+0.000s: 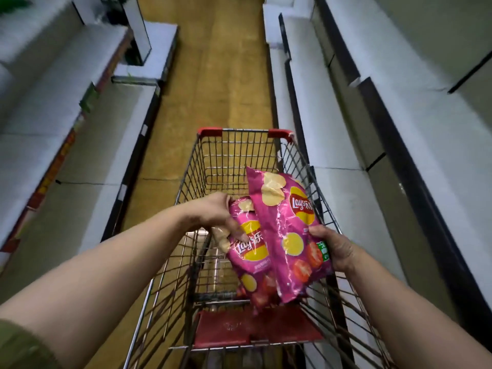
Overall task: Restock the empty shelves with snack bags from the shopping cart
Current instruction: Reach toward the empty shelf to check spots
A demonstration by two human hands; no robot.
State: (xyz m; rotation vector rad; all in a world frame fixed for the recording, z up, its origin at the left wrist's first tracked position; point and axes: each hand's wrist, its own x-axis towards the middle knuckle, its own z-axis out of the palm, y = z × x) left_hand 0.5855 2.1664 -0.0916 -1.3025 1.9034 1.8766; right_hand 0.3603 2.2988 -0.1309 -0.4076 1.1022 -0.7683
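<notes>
Over the wire shopping cart [237, 153], the left grip [215, 215] pinched one pink snack bag [251, 255] while the right grip [336, 249] held a second pink bag [288, 230] overlapping it, between white shelves [48, 110] left and right.

Yellow-brown aisle floor [213, 75]
</notes>
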